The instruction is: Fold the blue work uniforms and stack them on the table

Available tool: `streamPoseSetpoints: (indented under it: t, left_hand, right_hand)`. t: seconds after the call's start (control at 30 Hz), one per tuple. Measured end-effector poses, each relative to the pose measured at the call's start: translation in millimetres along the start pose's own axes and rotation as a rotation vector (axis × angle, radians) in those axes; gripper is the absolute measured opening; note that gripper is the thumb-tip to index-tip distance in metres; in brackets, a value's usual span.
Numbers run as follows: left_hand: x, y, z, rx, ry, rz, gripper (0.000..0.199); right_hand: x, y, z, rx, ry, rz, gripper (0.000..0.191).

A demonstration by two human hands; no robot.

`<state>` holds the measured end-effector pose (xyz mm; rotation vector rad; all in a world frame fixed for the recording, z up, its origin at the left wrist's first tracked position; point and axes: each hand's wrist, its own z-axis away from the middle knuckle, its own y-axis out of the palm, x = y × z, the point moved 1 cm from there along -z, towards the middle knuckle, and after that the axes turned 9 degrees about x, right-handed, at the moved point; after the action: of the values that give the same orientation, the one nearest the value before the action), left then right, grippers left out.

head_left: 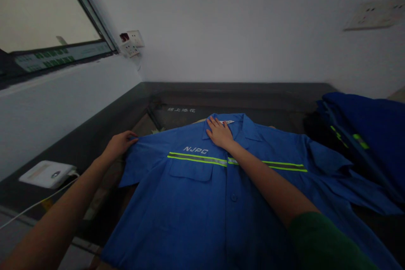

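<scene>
A blue short-sleeved work shirt [196, 194] lies spread out with its front up and its collar towards the wall. Yellow-and-grey reflective strips cross its chest, and white letters "NJPC" stand above the pocket flap. My left hand [119, 145] pinches the upper edge of the sleeve on the left between thumb and fingers. With fingers stretched out, my right hand [220, 133] lies flat on the shirt beside the collar opening, partly over the neck label. On the right, the other sleeve lies loosely creased. My right forearm covers part of the chest strip.
Folded dark blue clothing [367, 130] with reflective strips is piled at the right. A white box-shaped device [49, 174] with a cable sits at the left edge. The dark table [253, 88] meets the wall, where sockets [134, 39] are mounted near a window [47, 8].
</scene>
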<state>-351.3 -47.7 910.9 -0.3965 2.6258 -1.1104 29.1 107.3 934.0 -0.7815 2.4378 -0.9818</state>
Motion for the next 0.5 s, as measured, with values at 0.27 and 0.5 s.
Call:
streamPoseSetpoints:
  t: [0.27, 0.5]
  left_hand:
    - [-115.5, -3.6, -6.0, -0.136, 0.426, -0.107, 0.048]
    - [-175.1, 31.9, -8.2, -0.051, 0.425, -0.147, 0.059]
  right_hand:
    - [-0.6, -12.2, 4.4, -0.084, -0.043, -0.187, 0.050]
    - [-45.1, -60.4, 82.2, -0.403, -0.246, -0.356, 0.041]
